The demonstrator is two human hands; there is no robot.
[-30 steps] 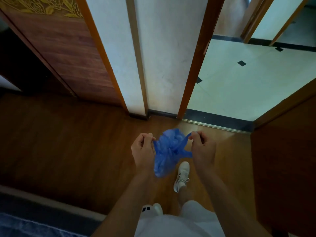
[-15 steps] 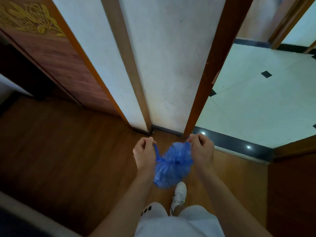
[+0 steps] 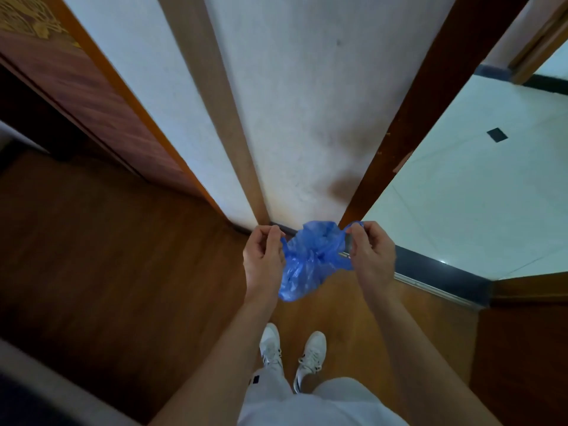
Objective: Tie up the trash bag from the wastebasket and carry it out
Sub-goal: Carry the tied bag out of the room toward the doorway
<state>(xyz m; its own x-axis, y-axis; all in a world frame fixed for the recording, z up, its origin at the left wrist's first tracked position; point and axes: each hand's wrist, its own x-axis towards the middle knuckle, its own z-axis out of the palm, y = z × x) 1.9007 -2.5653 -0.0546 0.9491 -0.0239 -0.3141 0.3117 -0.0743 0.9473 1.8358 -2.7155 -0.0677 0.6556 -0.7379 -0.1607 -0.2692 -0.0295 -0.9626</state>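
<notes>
Centre of frame, above wooden floor (image 3: pixel 123 272): blue trash bag (image 3: pixel 310 259) hangs between both hands. Left hand (image 3: pixel 264 256) pinches bag's left ear, grip closed on plastic; right hand (image 3: pixel 372 253) pinches right ear, likewise closed. Ears stretched side to side, bag body sagging below and between grips, equally near both. Judgement: knotting next. Doorway threshold (image 3: pixel 436 272) right of centre.

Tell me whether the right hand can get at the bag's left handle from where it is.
Probably yes: the right hand grips one handle of the blue bag, nothing between it and the left hand, but it must release first.
</notes>
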